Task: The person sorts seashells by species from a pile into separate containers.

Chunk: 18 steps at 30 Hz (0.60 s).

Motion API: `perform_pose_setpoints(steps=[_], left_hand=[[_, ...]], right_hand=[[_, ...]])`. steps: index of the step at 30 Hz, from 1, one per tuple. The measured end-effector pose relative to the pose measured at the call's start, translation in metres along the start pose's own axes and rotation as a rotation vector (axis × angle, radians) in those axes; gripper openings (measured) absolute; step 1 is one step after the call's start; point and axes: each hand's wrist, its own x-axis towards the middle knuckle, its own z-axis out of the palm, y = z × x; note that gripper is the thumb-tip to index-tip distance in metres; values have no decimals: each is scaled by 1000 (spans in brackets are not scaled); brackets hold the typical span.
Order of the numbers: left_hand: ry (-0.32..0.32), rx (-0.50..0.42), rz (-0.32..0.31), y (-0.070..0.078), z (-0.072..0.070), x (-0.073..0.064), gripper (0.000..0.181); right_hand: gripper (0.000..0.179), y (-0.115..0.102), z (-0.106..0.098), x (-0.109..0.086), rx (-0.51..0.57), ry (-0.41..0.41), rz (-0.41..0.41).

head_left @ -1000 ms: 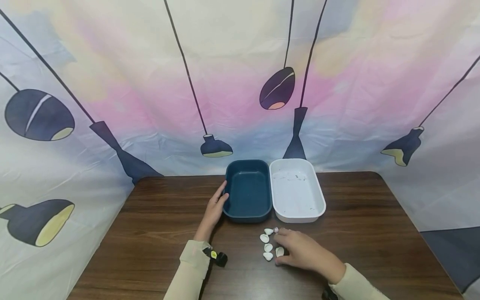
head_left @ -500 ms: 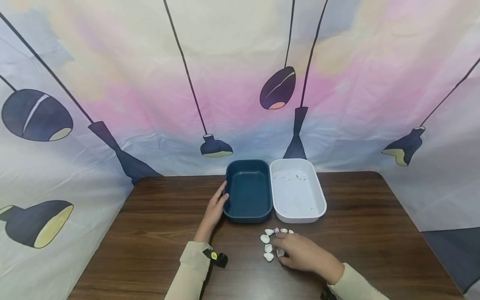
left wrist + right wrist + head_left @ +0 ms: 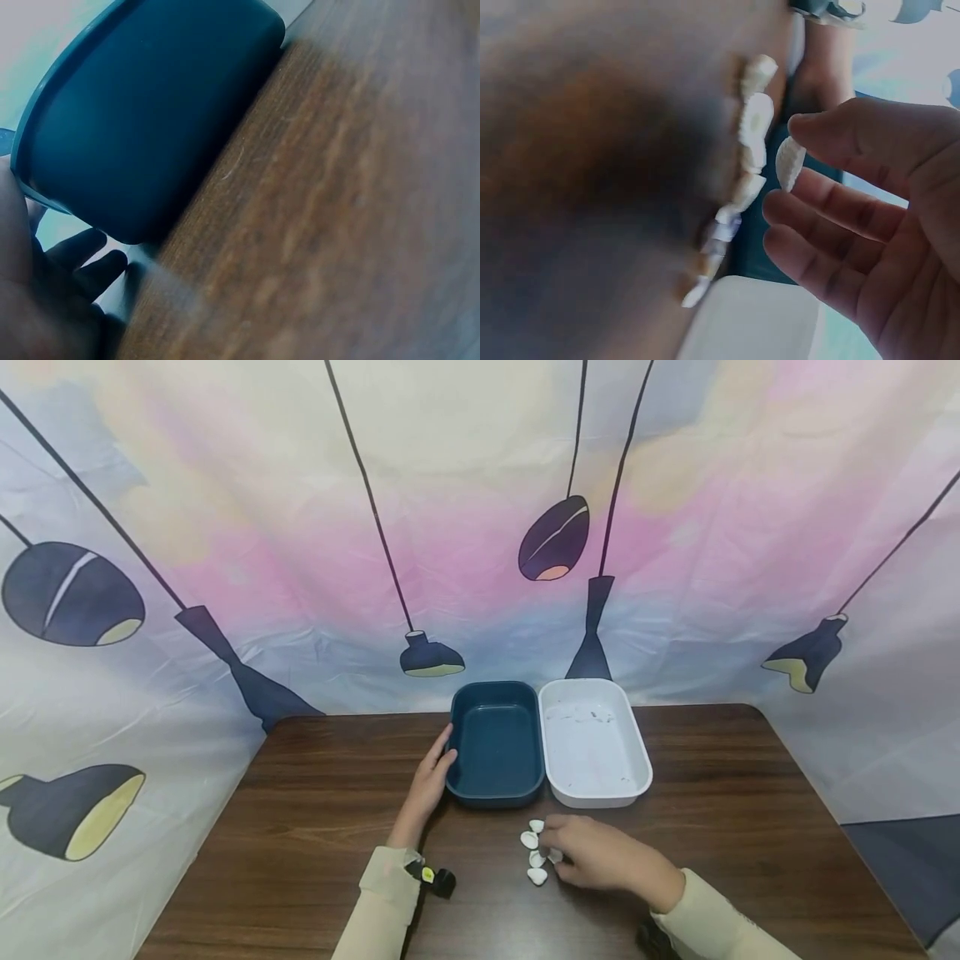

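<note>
My left hand (image 3: 426,785) rests against the left side of a dark teal rectangular dish (image 3: 498,747), thumb near its rim. In the left wrist view, its loosely bent fingers (image 3: 105,270) lie beside the dish's outer wall (image 3: 150,112). My right hand (image 3: 603,853) pinches a small white seashell (image 3: 790,163) between thumb and fingertips, close over the table. Left of that hand, several white shells (image 3: 537,877) form a line on the wood. Part of the line is hidden behind the right hand in the head view, but a curving row of shells (image 3: 756,116) shows in the right wrist view.
A white rectangular dish (image 3: 596,747) with small dark marks inside stands right beside the teal one. Both sit near the far edge of the brown wooden table (image 3: 315,827). A cloth printed with lamps (image 3: 480,527) hangs behind.
My right hand has shifted slightly left and its fingers have closed on the shell that lay beneath it. The left hand and both dishes stay where they were.
</note>
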Motion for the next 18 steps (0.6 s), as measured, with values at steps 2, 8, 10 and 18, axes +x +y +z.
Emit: perform_pose_setpoints(steps=[2, 8, 10, 18], left_hand=[[8, -12, -2, -11, 1, 5, 55], [26, -39, 17, -34, 4, 13, 56], [25, -42, 30, -35, 4, 13, 56], [24, -35, 41, -33, 4, 11, 57]], right_hand=[[17, -1, -6, 4, 12, -4, -7], [16, 0, -25, 16, 39, 6, -21], [15, 2, -29, 21, 46, 15, -33], [15, 6, -40, 46, 96, -13, -24]])
